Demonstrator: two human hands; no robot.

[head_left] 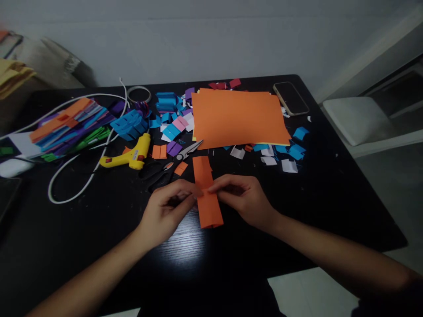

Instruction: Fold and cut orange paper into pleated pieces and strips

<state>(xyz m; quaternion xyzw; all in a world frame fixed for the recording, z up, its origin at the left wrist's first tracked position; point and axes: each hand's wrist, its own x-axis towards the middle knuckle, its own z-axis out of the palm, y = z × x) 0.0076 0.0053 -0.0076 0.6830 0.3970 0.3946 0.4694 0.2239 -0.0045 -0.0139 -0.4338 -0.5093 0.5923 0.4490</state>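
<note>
Between my two hands stands a long folded strip of orange paper [210, 212], its length pointing away from me over the black table. My left hand [167, 209] pinches the strip's left edge near the middle, thumb and forefinger together. On the opposite edge, my right hand [243, 198] grips it the same way, fingertips on a band across the middle. The near end looks slightly open, like a flattened tube. Just beyond the strip lie black-handled scissors [185, 154], blades towards the right, and a small orange paper scrap [181, 168].
A yellow glue gun [132, 156] lies left, near a looped white cable [53, 187]. Stacked folded papers [71, 125] sit further left. Orange sheets [239, 119] lie at the back among colourful scraps [173, 130]. A phone [291, 97] rests at the back right.
</note>
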